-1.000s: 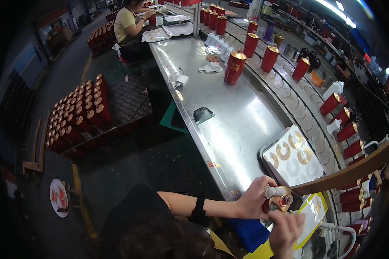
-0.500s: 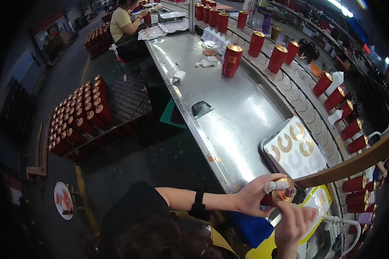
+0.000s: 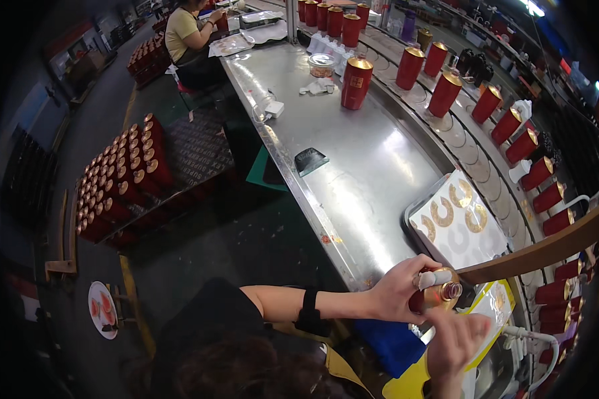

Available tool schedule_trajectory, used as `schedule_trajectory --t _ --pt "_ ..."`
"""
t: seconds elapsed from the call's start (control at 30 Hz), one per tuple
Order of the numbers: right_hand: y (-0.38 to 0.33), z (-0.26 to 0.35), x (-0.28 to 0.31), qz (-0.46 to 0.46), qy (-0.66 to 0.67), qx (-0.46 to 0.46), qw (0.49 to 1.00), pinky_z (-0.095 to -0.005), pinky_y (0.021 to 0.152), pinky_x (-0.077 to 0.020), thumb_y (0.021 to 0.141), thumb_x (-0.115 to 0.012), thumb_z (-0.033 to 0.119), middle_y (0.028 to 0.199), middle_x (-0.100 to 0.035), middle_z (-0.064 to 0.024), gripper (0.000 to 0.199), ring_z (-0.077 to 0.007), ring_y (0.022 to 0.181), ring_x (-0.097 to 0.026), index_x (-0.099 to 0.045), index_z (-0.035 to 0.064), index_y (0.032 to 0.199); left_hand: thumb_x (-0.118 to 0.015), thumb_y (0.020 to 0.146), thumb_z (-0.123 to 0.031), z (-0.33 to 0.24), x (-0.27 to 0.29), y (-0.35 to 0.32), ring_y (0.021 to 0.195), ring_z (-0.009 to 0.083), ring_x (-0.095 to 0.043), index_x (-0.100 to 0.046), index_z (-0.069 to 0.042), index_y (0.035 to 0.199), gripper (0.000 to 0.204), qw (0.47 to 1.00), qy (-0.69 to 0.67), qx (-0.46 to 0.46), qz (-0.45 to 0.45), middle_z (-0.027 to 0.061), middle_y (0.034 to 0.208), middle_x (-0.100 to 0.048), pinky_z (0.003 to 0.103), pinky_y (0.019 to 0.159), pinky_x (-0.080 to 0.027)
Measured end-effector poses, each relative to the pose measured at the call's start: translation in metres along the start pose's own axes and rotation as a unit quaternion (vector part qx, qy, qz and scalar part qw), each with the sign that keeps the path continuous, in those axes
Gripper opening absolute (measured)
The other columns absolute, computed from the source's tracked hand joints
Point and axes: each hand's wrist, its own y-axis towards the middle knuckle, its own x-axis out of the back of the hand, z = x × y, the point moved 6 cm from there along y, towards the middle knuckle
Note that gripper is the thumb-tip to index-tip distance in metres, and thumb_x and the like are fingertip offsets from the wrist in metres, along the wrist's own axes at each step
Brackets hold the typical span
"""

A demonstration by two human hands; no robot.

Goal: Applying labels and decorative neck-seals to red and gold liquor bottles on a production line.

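Note:
My left hand (image 3: pixel 398 292) is closed around a red bottle (image 3: pixel 448 292) with a gold shoulder and a bare threaded neck. White wrapping covers one of its fingers, which lies across the shoulder. Against the near side of that bottle is my right hand (image 3: pixel 456 342), its fingers curled and slightly blurred. Most of the red body is hidden by my hands. Just beyond them, a tray (image 3: pixel 407 225) bears a white sheet (image 3: pixel 456 229) with several gold curved labels (image 3: pixel 460 194).
Red bottles (image 3: pixel 444 94) line a curved conveyor (image 3: pixel 476 156) at the right. Another red bottle (image 3: pixel 357 83) stands on the metal table (image 3: pixel 353 173), near a dark block (image 3: pixel 309 161). A wooden bar (image 3: pixel 539 253) crosses at right. A co-worker (image 3: pixel 186 33) sits far left, beyond crated bottles (image 3: pixel 123 176).
The conveyor bottles have shifted nearer along the curve. My hands and the held bottle have moved slightly, and the bottle's neck has tipped a little.

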Motion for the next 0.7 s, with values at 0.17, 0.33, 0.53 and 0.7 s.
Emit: schedule_trajectory --t 0.17,0.33,0.53,0.7 --pt "-0.011 0.018 -0.013 0.118 0.153 0.005 0.981 -0.0387 0.077 -0.0414 0.072 -0.075 0.007 0.083 -0.071 -0.0007 0.018 -0.0216 0.075 -0.059 -0.076 0.0127 0.089 -0.090 0.066 -0.025 0.000 0.003 0.003 0.132 0.0339 -0.053 -0.051 -0.009 0.141 0.087 0.993 -0.103 -0.017 0.055 0.0183 0.143 -0.052 0.044 0.107 -0.044" --pt "0.006 -0.005 0.010 -0.028 -0.020 -0.013 0.999 -0.0387 0.079 -0.0409 0.073 -0.072 0.006 0.085 -0.073 -0.0012 0.012 -0.0221 0.076 -0.060 -0.074 0.0121 0.083 -0.093 0.065 -0.027 -0.008 0.003 0.006 0.123 0.0353 -0.054 -0.054 -0.009 0.134 0.082 1.000 -0.009 0.027 -0.014 0.0148 0.139 -0.051 0.043 0.105 -0.043" --pt "0.005 0.011 0.004 0.084 0.099 0.004 0.992 -0.0388 0.079 -0.0406 0.074 -0.072 0.005 0.086 -0.072 -0.0026 0.013 -0.0231 0.077 -0.060 -0.074 0.0111 0.085 -0.093 0.062 -0.022 -0.006 0.009 0.007 0.112 0.0332 -0.056 -0.059 -0.010 0.126 0.074 1.000 0.010 0.004 -0.019 0.0122 0.125 -0.054 0.042 0.095 -0.046" --pt "-0.001 0.005 0.001 0.044 0.028 -0.012 0.999 -0.0383 0.079 -0.0402 0.074 -0.072 0.003 0.082 -0.070 -0.0013 0.015 -0.0239 0.077 -0.060 -0.074 0.0128 0.085 -0.091 0.062 -0.016 -0.007 0.012 0.014 0.116 0.0340 -0.062 -0.056 -0.006 0.133 0.080 0.998 -0.039 0.008 0.047 0.0147 0.130 -0.058 0.041 0.100 -0.050"
